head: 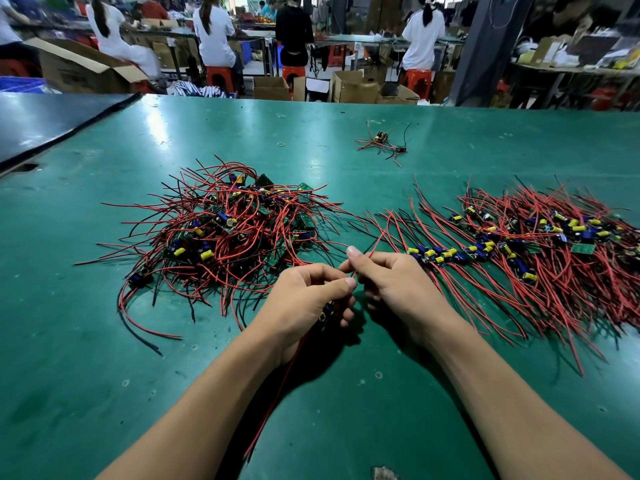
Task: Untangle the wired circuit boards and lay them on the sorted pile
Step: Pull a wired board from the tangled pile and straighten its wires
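Judged about halfway: gripped one wired circuit board [325,311] in the left hand [304,299], pinched a red wire [375,242] with the right hand [394,282], between a large tangled heap [225,233] and the sorted pile [519,244] on the tabletop [138,375].

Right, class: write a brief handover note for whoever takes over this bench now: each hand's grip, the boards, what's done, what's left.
Left-hand grip holds one wired board, red wires trailing toward the body. Right-hand grip pinches a red wire.
Tangled pile lies on the left, sorted pile on the right.
Done: many boards already laid out.
Left: free this board, lay it on the sorted pile, then work through the tangle.
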Demonstrator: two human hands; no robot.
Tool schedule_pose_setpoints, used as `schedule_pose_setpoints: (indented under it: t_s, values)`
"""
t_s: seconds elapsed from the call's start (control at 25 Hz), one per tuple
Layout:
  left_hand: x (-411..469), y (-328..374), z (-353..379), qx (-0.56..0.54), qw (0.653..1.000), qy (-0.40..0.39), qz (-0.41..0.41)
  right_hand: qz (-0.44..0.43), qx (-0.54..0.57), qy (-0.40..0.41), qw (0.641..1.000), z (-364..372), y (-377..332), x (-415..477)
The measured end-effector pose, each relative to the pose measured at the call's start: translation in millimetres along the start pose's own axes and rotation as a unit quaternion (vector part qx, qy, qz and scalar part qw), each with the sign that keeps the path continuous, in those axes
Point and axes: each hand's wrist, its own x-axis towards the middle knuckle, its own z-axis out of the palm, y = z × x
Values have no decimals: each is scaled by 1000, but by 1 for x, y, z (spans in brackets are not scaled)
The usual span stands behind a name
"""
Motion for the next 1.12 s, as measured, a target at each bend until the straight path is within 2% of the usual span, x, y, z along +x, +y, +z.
schedule_pose_setpoints:
  t_s: [0.2, 0.4, 0.56, 0.68, 0.76, 0.8, 0.88, 0.96, 1.0, 1.12]
  values:
    - [-2, 1, 0, 30, 999, -11, 4, -14, 14, 40, 999, -4, 0, 2]
    - [-4, 3, -1, 36, 999, -30, 1, -88, 2, 97, 991, -7, 2, 8]
    - [-4, 3, -2, 55, 997, -50, 2, -120, -81, 153, 978, -15, 6, 17]
    - [-4, 3, -3, 60, 997, -54, 4, -165, -229, 200, 938, -15, 6, 17]
    - [-4, 3, -3, 58, 997, -52, 5, -181, -275, 214, 920, -13, 5, 16]
    - [-4, 3, -3, 57, 997, -50, 5, -176, -272, 212, 922, -12, 5, 17]
    - [-5, 3, -1, 47, 998, -39, 1, -122, -157, 187, 962, -13, 5, 18]
    - [-5, 4, 1, 17, 1000, -11, -7, -31, 43, 143, 988, -12, -1, 14]
    - [-4, 4, 2, -4, 1000, 8, -11, 0, 87, 132, 987, -13, -3, 12]
    - [-1, 9, 4, -71, 996, 51, -25, 22, 91, 112, 989, -15, -3, 11]
